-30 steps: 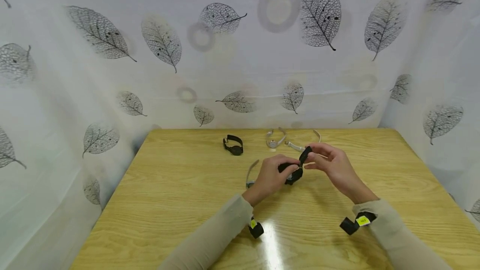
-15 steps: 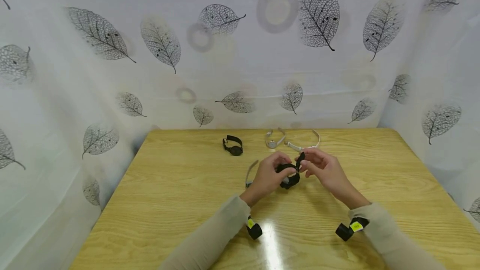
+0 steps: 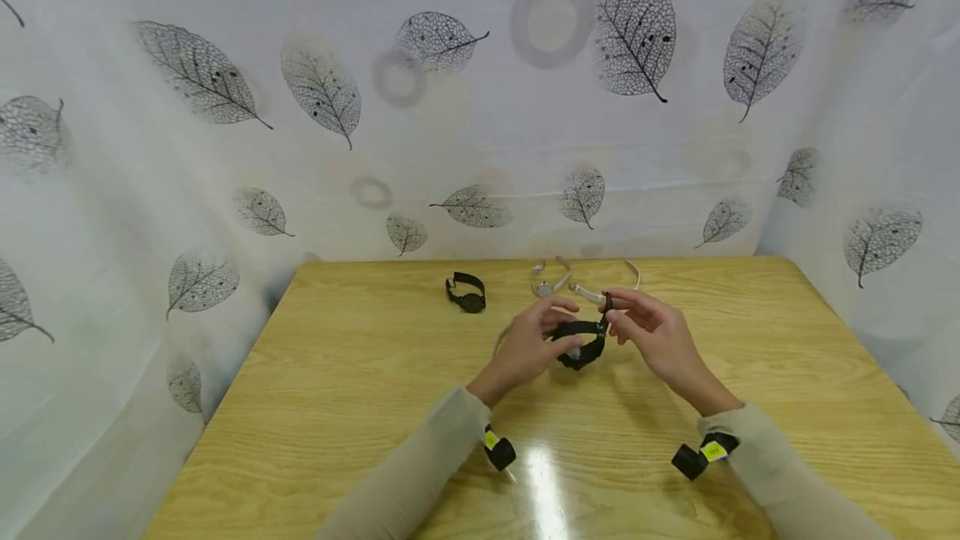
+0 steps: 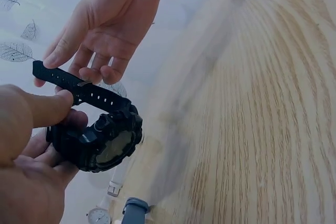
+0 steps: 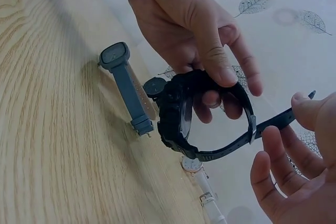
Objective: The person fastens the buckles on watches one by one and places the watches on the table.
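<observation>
My left fingers (image 5: 244, 66) pinch the black watch (image 5: 170, 119), right fingers (image 5: 278, 156) its strap (image 5: 286, 119) beyond the buckle (image 5: 253, 126). Likely pliant; I'd grip there.

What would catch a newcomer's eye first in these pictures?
Probably the black watch, held over the table by the left grip while the right grip pinches its strap end. Then the dark leaves on the pale curtain behind the table. Two pale watches and another black one lie toward the table's far edge.
</observation>
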`<action>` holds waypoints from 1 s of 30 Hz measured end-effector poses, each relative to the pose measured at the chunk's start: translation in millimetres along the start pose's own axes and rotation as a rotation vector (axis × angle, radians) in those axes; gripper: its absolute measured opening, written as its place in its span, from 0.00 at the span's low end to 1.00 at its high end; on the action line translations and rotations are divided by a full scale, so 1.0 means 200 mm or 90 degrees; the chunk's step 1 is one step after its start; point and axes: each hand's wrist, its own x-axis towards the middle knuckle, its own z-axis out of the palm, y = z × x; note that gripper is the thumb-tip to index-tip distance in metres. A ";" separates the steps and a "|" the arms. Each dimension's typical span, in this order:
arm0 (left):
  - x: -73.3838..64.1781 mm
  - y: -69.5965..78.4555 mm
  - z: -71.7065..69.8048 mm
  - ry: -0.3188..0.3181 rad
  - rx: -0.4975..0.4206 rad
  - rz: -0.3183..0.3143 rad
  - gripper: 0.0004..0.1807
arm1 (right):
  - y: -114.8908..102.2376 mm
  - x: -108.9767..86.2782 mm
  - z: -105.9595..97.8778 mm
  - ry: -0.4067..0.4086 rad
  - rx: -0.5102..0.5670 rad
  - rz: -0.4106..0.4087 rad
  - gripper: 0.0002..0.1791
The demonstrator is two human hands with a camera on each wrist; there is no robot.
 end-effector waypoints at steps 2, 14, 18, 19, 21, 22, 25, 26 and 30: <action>-0.01 0.00 -0.01 0.028 0.017 -0.011 0.22 | -0.01 0.00 0.00 0.004 0.001 0.000 0.20; -0.02 0.00 -0.05 0.046 -0.019 -0.008 0.20 | -0.03 0.00 0.01 0.014 0.025 0.021 0.21; -0.02 -0.01 -0.06 0.046 -0.045 -0.007 0.17 | -0.04 0.00 0.02 0.018 0.033 0.033 0.21; -0.02 -0.01 -0.06 0.049 -0.052 -0.006 0.16 | -0.05 0.00 0.02 0.019 0.035 0.034 0.21; -0.03 -0.01 -0.06 0.057 -0.067 -0.005 0.15 | -0.05 0.00 0.03 0.025 0.039 0.032 0.21; -0.03 -0.01 -0.06 0.062 -0.077 -0.006 0.14 | -0.05 0.00 0.03 0.031 0.037 0.031 0.20; -0.03 -0.01 -0.06 0.075 -0.100 -0.010 0.13 | -0.05 0.00 0.04 0.052 0.026 0.028 0.18; -0.03 -0.01 -0.06 0.078 -0.105 -0.010 0.13 | -0.05 0.00 0.04 0.057 0.019 0.028 0.17; -0.03 -0.01 -0.07 0.084 -0.121 -0.006 0.13 | -0.05 0.00 0.03 0.046 -0.014 0.023 0.14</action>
